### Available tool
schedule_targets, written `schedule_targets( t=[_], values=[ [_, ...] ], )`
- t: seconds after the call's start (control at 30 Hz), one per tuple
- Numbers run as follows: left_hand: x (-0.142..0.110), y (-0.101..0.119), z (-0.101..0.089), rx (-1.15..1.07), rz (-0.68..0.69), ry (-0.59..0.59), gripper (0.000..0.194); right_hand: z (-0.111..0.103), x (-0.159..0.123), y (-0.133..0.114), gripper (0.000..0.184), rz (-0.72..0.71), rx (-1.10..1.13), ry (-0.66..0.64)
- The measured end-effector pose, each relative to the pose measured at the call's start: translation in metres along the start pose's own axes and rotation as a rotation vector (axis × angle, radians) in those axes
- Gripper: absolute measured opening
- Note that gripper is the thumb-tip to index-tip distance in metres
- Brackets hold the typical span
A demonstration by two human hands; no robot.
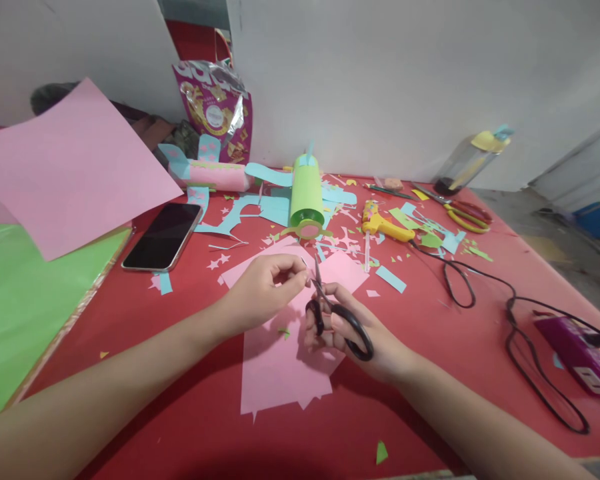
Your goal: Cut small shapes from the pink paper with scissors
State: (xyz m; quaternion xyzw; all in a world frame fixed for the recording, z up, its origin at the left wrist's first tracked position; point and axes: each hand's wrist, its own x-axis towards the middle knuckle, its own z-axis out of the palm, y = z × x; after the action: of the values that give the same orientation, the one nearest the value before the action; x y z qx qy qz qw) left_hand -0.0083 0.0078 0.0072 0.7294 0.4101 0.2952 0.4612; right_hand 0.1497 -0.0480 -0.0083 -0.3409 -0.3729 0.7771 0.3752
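Observation:
My right hand (360,333) grips black-handled scissors (330,310), blades pointing up and away. My left hand (263,290) is pinched closed just left of the blade tips, holding a tiny scrap too small to make out. Both hands hover over a cut pink paper sheet (275,373) lying on the red table (430,347). A small green scrap (283,331) lies on the pink sheet below my left hand.
A phone (163,235) lies to the left, beside large pink (65,167) and green (20,293) sheets. Behind are a green paper tube (306,190), a pink tube (215,175), a yellow glue gun (385,225) with black cord, yellow-red scissors (467,215), a bottle (467,160), a snack bag (215,107) and a purple power strip (580,347).

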Motion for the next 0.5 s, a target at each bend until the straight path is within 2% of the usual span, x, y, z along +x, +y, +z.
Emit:
schedule_targets(
  t=[0.5],
  values=[
    [0.0022, 0.0021, -0.0082, 0.182, -0.039, -0.073, 0.019, -0.0032, 0.0011, 0.0016, 0.027, 0.050, -0.118, 0.031]
  ],
)
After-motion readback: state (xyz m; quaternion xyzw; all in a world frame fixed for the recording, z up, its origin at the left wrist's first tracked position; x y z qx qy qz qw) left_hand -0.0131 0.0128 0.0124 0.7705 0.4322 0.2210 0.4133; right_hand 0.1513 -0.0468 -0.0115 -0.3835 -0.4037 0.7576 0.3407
